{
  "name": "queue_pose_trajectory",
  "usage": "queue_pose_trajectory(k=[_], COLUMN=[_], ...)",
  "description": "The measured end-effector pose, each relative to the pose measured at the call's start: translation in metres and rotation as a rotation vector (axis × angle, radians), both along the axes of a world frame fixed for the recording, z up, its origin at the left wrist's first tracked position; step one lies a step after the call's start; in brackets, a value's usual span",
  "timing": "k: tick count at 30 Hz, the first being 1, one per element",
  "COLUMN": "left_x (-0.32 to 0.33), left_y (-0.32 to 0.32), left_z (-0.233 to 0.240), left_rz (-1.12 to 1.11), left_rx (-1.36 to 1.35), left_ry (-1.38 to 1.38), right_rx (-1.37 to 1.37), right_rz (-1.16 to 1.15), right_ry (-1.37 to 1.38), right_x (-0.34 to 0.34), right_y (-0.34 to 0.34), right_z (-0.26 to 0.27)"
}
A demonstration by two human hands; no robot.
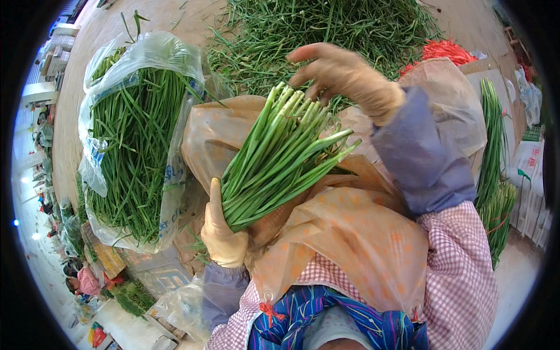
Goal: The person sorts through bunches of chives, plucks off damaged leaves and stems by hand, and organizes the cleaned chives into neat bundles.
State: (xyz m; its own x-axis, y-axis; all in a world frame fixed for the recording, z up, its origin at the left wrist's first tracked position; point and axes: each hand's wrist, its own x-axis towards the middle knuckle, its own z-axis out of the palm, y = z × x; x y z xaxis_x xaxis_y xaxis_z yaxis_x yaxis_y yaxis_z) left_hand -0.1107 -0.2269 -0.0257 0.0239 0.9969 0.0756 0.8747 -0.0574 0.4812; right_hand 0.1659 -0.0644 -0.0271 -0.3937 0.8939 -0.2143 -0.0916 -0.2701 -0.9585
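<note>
My left hand grips a bunch of green garlic chives near its lower left end, thumb along the outside. The bunch slants up over my lap, its pale cut ends at the top, and a few stalks splay out to the right. Just above those cut ends is my right hand, blurred, with its fingers apart and bent and nothing visible in them. Under the bunch, a translucent plastic apron with orange spots covers my lap.
To the left stands an open clear plastic bag packed with chives. A heap of loose greens lies ahead on the floor. Red ties and more chive bunches are at right. Another person is far left.
</note>
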Motion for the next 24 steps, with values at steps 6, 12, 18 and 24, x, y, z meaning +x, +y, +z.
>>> queue_pose_trajectory(k=[6,12,18,24], left_x=[-0.001,0.001,0.002,0.011], left_y=[0.004,0.004,0.002,-0.001], left_z=[0.006,0.010,0.006,0.005], left_rz=[0.014,0.052,0.077,0.081], left_rx=[-0.137,-0.209,-0.170,-0.126], left_ry=[-0.287,-0.301,-0.286,-0.317], right_rx=[0.060,0.113,0.184,0.297], right_rz=[-0.037,-0.405,-0.382,-0.135], right_ry=[0.044,0.135,-0.128,-0.262], right_x=[-0.015,0.069,0.027,-0.027], right_y=[0.014,0.013,-0.074,-0.082], right_z=[-0.011,-0.024,0.015,-0.014])
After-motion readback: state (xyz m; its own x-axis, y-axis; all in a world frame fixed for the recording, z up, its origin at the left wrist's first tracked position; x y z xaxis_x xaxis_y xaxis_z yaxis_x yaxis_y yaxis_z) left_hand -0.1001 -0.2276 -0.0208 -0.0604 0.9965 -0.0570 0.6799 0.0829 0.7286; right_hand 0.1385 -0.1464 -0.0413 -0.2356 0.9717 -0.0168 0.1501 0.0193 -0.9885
